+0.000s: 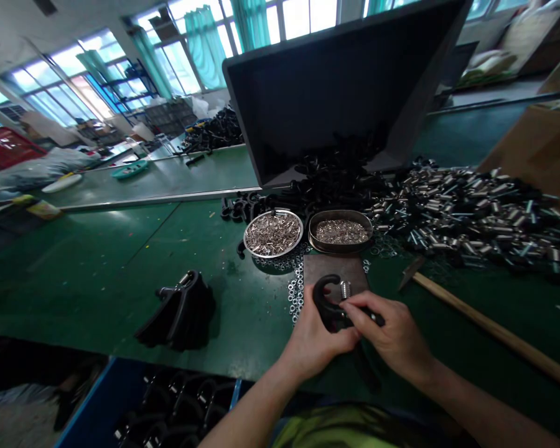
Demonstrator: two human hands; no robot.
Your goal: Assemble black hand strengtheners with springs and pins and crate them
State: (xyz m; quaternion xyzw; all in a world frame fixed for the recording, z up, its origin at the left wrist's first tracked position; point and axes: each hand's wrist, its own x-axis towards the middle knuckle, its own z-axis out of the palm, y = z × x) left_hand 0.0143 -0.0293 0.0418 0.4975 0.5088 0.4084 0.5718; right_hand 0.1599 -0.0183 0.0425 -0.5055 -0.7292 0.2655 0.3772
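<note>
A black hooked part (325, 300) with a silver spring (345, 290) is held over a flat metal plate (320, 266). My left hand (315, 339) wraps round its curved body, the thumb pointing right. My right hand (389, 330) pinches at the part just below the spring; a short dark piece sticks out beside its fingers, and I cannot make out what it is. Beyond the plate are a round dish of small metal pins (273, 234) and an oval tin of small metal pieces (340, 231). Several nuts (295, 292) lie along the plate's left edge.
Finished-looking black parts (182, 311) stand grouped on the left of the green table. A hammer (485, 323) lies at the right. Behind are a large tilted dark bin (336, 93), a heap of metal fittings (490, 218) and a cardboard box (536, 155). A blue crate (98, 404) is below left.
</note>
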